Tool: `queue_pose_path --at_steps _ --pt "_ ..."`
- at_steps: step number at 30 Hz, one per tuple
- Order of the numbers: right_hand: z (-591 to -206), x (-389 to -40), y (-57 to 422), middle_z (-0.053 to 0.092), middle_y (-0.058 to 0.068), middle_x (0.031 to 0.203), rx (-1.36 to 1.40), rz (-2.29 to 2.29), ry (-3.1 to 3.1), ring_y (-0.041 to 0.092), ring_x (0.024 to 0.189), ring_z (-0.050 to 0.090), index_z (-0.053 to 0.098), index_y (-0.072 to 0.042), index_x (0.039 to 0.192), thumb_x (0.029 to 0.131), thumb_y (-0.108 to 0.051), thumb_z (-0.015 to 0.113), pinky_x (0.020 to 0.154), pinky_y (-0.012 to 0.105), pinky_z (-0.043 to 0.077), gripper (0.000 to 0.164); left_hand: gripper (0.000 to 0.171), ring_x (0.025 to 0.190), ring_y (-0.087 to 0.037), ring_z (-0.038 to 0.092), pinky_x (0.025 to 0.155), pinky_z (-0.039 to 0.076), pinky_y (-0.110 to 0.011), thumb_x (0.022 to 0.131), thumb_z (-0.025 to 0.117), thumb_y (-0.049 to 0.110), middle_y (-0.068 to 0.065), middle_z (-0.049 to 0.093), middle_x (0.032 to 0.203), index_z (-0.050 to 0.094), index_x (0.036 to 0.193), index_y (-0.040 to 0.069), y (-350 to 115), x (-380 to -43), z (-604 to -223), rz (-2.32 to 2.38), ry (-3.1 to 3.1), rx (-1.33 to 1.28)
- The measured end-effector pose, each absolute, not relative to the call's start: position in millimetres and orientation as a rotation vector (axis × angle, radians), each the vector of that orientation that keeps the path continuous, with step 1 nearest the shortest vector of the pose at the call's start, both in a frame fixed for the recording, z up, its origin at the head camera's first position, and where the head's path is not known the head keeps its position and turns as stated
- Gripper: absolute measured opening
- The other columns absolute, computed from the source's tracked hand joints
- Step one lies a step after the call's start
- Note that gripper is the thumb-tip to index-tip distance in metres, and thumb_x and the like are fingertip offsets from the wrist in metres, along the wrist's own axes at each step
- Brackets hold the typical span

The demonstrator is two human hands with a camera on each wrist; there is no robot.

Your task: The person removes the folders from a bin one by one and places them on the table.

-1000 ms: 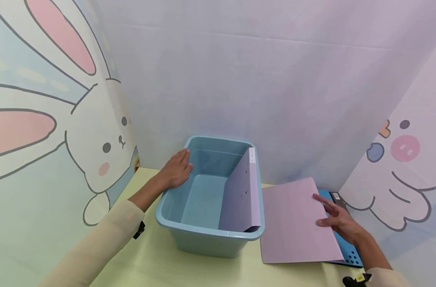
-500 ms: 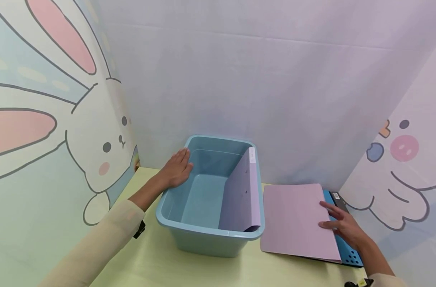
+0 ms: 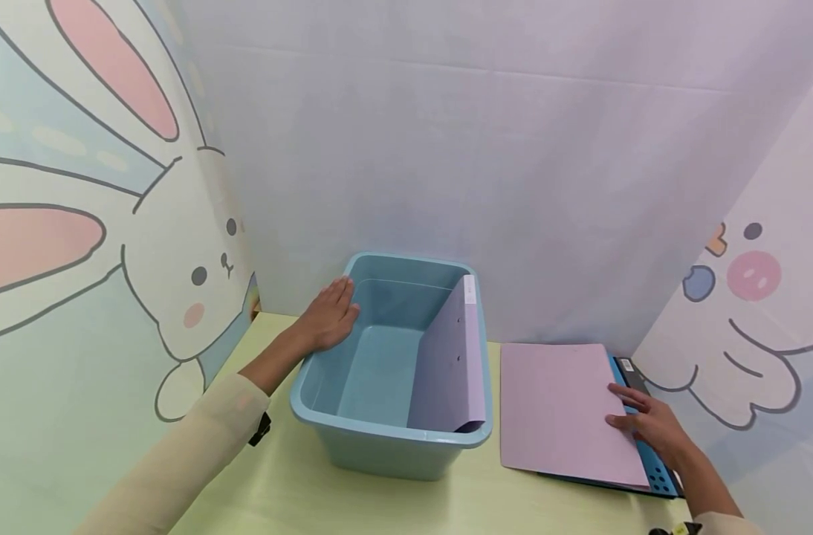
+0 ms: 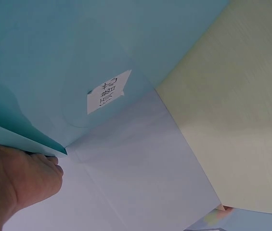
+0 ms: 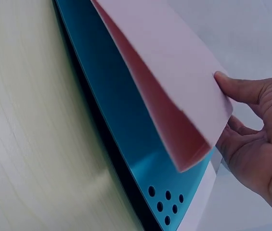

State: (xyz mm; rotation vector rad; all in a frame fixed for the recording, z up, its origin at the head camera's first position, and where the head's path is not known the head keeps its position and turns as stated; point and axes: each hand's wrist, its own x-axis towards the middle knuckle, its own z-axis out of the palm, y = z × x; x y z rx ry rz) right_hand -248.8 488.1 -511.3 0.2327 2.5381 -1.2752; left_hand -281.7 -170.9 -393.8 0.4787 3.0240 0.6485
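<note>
A blue plastic tub point(image 3: 393, 438) stands on the table, and my left hand point(image 3: 326, 316) rests over its left rim with the fingers straight. A purple file folder point(image 3: 447, 357) stands upright inside, along the right wall. To the right of the tub lies a pink folder point(image 3: 567, 416). My right hand point(image 3: 650, 423) pinches its right edge; in the right wrist view the thumb is on top of the slightly parted pink folder point(image 5: 174, 72). Beneath lies a flat blue folder point(image 5: 121, 96) with round holes near one corner. A white label point(image 4: 109, 91) shows on the tub's outside.
The pale yellow table point(image 3: 299, 498) runs in front of the tub and right pile. A black item point(image 3: 630, 371) with a white sticker lies under the blue folder. Cloth walls printed with cartoon animals, including a rabbit point(image 3: 179, 275), enclose the back and both sides.
The pink folder has turned straighter and shifted to the right over the blue folder, together with my right hand. The left hand, tub and purple folder have not moved.
</note>
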Motion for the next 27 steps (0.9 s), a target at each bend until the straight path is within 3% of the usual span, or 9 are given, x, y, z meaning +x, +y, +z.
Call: queue_pose_path --at_steps 2,4,8,11,15,18,22,27 --pt "-512.0 -249.8 488.6 0.022 0.045 0.177 0.229 -1.241 2.565 0.066 0.153 0.041 0.032 -0.001 0.175 0.103 -0.025 0.083 0.104 0.055 0.063 0.091 0.071 0.177 -0.051 0.004 0.144 0.007 -0.064 0.121 0.026 0.029 -0.033 0.005 0.187 0.009 0.174 -0.015 -171.4 -281.8 -393.9 0.647 3.023 0.478" --pt "-513.1 -250.4 488.1 0.022 0.047 0.176 0.221 -1.214 2.592 0.068 0.153 0.038 0.033 0.001 0.174 0.103 -0.021 0.083 0.109 0.062 0.060 0.090 0.070 0.177 -0.052 0.004 0.144 0.007 -0.065 0.122 0.026 0.029 -0.034 0.005 0.187 0.009 0.174 -0.015 -171.7 -281.6 -394.2 0.640 3.025 0.478" --pt "-514.6 -250.2 486.4 0.022 0.049 0.174 0.211 -1.183 2.629 0.071 0.156 0.030 0.034 0.005 0.172 0.102 -0.016 0.081 0.124 0.080 0.040 0.087 0.070 0.177 -0.052 0.004 0.144 0.007 -0.065 0.122 0.024 0.029 -0.034 0.005 0.187 0.008 0.174 -0.016 -171.8 -281.4 -394.3 0.639 3.022 0.479" --pt "-514.4 -249.3 485.8 0.025 0.050 0.172 0.195 -1.168 2.648 0.071 0.154 0.032 0.035 0.007 0.171 0.102 -0.014 0.080 0.125 0.081 0.037 0.085 0.070 0.176 -0.052 0.004 0.144 0.007 -0.065 0.122 0.024 0.029 -0.034 0.005 0.187 0.008 0.174 -0.016 -171.7 -281.3 -394.3 0.643 3.019 0.483" --pt "-513.8 -248.5 485.5 0.030 0.051 0.168 0.156 -1.118 2.687 0.065 0.143 0.046 0.036 0.008 0.170 0.104 -0.014 0.079 0.112 0.065 0.055 0.082 0.070 0.177 -0.052 0.003 0.144 0.006 -0.065 0.122 0.024 0.029 -0.034 0.005 0.187 0.008 0.174 -0.015 -172.3 -280.8 -394.1 0.643 3.017 0.483" --pt "-514.0 -248.8 484.9 0.031 0.051 0.167 0.140 -1.073 2.708 0.062 0.136 0.052 0.037 0.008 0.170 0.105 -0.015 0.078 0.101 0.050 0.061 0.080 0.071 0.177 -0.051 0.003 0.144 0.006 -0.065 0.122 0.024 0.030 -0.033 0.004 0.187 0.007 0.174 -0.015 -172.7 -280.5 -394.0 0.638 3.016 0.481" --pt "-516.2 -248.7 484.1 0.031 0.051 0.167 0.129 -1.042 2.717 0.061 0.133 0.054 0.037 0.007 0.170 0.106 -0.014 0.077 0.095 0.042 0.061 0.078 0.071 0.177 -0.052 0.004 0.144 0.007 -0.065 0.122 0.024 0.030 -0.033 0.004 0.187 0.008 0.174 -0.015 -172.2 -280.6 -393.4 0.643 3.015 0.478" --pt "-519.9 -248.9 483.1 0.041 0.049 0.160 0.116 -1.037 2.747 0.045 0.118 0.057 0.039 0.008 0.169 0.105 -0.010 0.076 0.085 0.033 0.055 0.077 0.071 0.177 -0.052 0.003 0.144 0.006 -0.065 0.122 0.024 0.030 -0.033 0.004 0.187 0.008 0.174 -0.015 -171.2 -280.7 -392.8 0.652 3.013 0.482"
